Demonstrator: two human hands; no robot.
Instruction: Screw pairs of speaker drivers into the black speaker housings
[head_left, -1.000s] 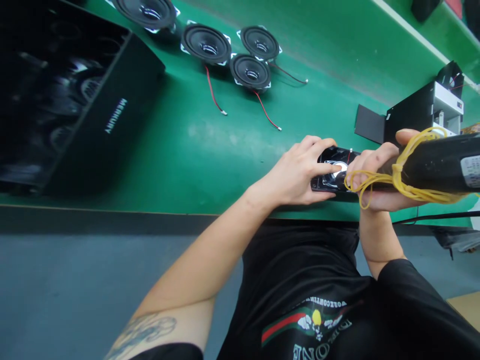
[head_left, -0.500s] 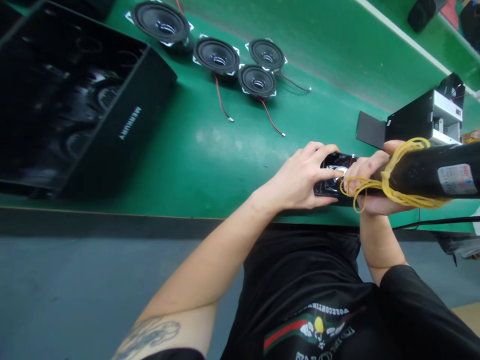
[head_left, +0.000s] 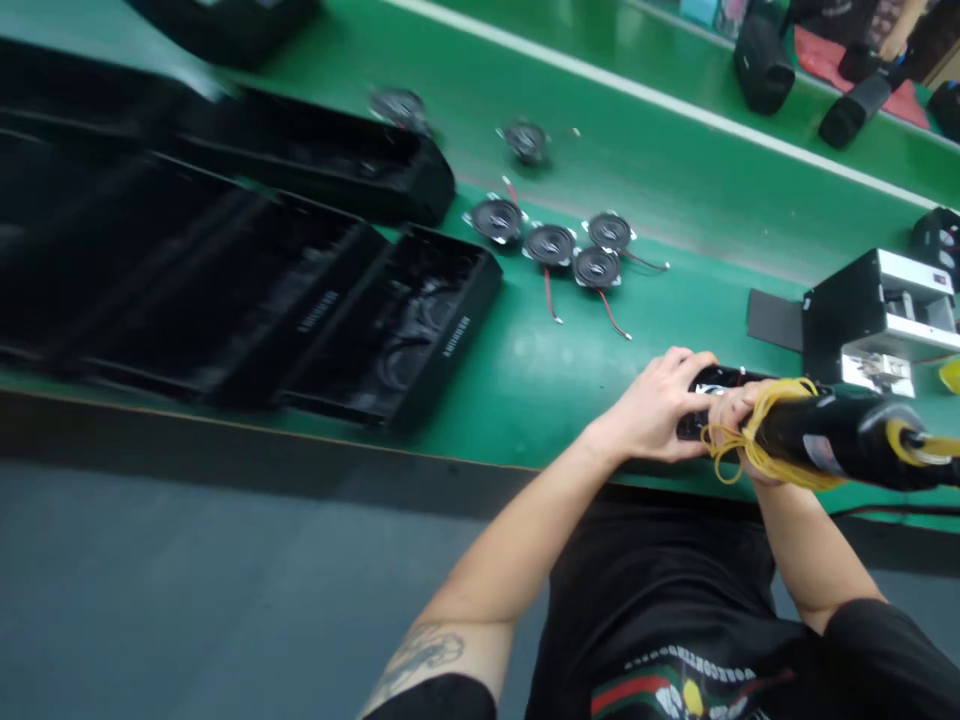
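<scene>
My left hand is closed around the near-left end of a small black speaker housing at the bench's front edge. Wrapped around a black electric screwdriver is my right hand, close over the same housing. A yellow cord is looped about the screwdriver's body. The screwdriver's tip is hidden behind my fingers. Something silvery shows inside the housing, mostly covered by both hands. Beyond my left hand lie several round black speaker drivers with red-and-black wires.
Open black speaker cabinets line the bench's left side. A black-and-silver machine stands at right, with a flat dark plate beside it. Across the white divider, another person's hand is near black speakers.
The view has shifted, so more cabinets and the far bench show, and everything looks smaller. Both hands stay at the housing, the screwdriver still in my right.
</scene>
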